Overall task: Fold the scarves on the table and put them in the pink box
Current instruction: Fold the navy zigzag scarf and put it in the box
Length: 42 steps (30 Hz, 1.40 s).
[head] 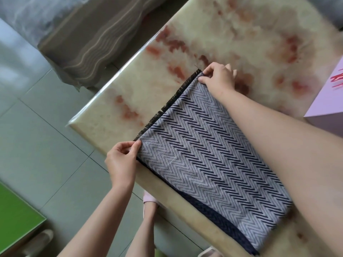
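Note:
A navy and pale grey zigzag scarf [200, 156] lies folded flat on the marbled table [232, 43], with its black fringed ends stacked along its left edge. My left hand [121, 162] pinches the near corner of the fringed edge. At the far corner of that edge my right hand [218, 78] pinches the cloth, and its forearm crosses over the scarf. The pink box [326, 106] stands at the right edge of the view, only partly seen.
The table's left corner [74, 123] juts over a grey tiled floor. A striped brown sofa cover [89, 45] lies beyond it. A green surface [16, 217] shows at the lower left. My feet in slippers [148, 199] stand beside the table.

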### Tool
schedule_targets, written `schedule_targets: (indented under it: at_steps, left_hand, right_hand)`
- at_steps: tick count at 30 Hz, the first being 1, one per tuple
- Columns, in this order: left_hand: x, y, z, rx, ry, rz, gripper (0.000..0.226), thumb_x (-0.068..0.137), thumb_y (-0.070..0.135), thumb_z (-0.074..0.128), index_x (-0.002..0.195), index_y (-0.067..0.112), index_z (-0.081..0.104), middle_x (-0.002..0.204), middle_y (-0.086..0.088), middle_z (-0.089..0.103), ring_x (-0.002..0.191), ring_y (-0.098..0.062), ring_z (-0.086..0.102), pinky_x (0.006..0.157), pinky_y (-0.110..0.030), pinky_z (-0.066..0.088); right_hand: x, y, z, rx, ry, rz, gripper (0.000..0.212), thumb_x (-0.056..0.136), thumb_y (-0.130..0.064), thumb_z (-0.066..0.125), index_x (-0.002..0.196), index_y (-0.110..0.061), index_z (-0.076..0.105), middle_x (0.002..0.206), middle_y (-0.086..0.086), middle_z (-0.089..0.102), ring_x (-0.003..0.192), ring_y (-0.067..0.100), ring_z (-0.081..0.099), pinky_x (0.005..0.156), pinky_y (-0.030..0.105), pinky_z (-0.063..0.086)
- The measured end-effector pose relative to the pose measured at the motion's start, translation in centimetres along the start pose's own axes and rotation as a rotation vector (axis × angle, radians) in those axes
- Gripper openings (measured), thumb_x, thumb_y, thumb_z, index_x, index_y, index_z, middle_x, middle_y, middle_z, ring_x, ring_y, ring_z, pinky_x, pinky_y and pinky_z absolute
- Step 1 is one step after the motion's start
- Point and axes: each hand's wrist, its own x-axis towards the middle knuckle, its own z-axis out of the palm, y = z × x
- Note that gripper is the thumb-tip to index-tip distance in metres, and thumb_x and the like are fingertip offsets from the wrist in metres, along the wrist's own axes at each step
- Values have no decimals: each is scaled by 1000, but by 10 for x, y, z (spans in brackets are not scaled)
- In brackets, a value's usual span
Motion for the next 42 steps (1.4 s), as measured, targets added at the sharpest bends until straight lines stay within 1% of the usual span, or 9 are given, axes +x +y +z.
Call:
schedule_targets:
  at_steps: [3,5,13,16,19,24,30,34,42]
  left_hand:
    - [1,1,0,60,24,31,19,78,30,75,74,17,63,70,-3,63,60,-17,61,50,-13,46]
    - [1,0,-1,142,58,83,22,79,30,75,78,15,59,65,1,55,59,-9,52,50,-8,37]
    - [-18,1,-3,346,43,410,21,80,10,68,89,21,54,79,7,53,74,-18,52,65,-29,37]
    - [-41,-6,11,420,-164,659,21,80,1,65,93,18,62,89,7,56,83,-14,52,74,-22,37]
    - [-68,-18,34,545,-427,830,21,75,6,74,92,19,68,89,7,65,86,-18,57,80,-30,44]
    - [-107,-46,67,751,-699,1018,21,66,17,78,85,23,72,81,6,62,78,-23,56,67,-37,51]
    - [-128,-57,73,910,-677,1049,30,57,31,87,82,26,71,87,3,58,86,-28,53,72,-37,41]
    - [-142,-65,72,958,-707,1058,28,56,29,88,79,26,72,90,3,59,88,-29,53,73,-34,36]
    - [-174,-87,89,989,-794,1154,31,56,16,88,81,22,70,82,2,59,79,-27,56,68,-37,45]
  right_hand:
    - [-2,0,0,14,41,20,28,80,-36,70,103,-22,61,114,0,59,119,23,41,96,30,23]
    - [-7,-1,-2,16,66,-16,33,81,-37,68,108,-21,60,119,2,55,119,23,41,99,29,24]
    - [-100,47,-22,246,122,-64,12,84,-21,65,96,-17,66,98,1,54,100,22,44,93,33,34]
    - [-178,99,-21,251,43,-21,5,86,-18,64,90,-15,65,91,-5,52,93,13,44,91,40,41]
    - [-259,157,-14,161,-62,-12,5,86,-19,67,88,-18,62,90,-5,53,90,14,46,84,39,44]
    - [-358,214,-5,150,-134,11,23,83,-44,57,92,-24,58,92,-11,50,92,14,51,86,28,39]
    - [-403,230,-1,113,-72,-18,30,78,-48,63,88,-20,60,95,-4,51,94,14,46,86,26,37]
    - [-415,240,-1,81,-34,-62,27,69,-17,81,86,-19,60,94,-3,51,91,15,44,86,24,36]
    - [-446,257,9,146,48,83,22,72,-8,76,78,-16,57,90,-2,50,85,19,55,79,23,41]
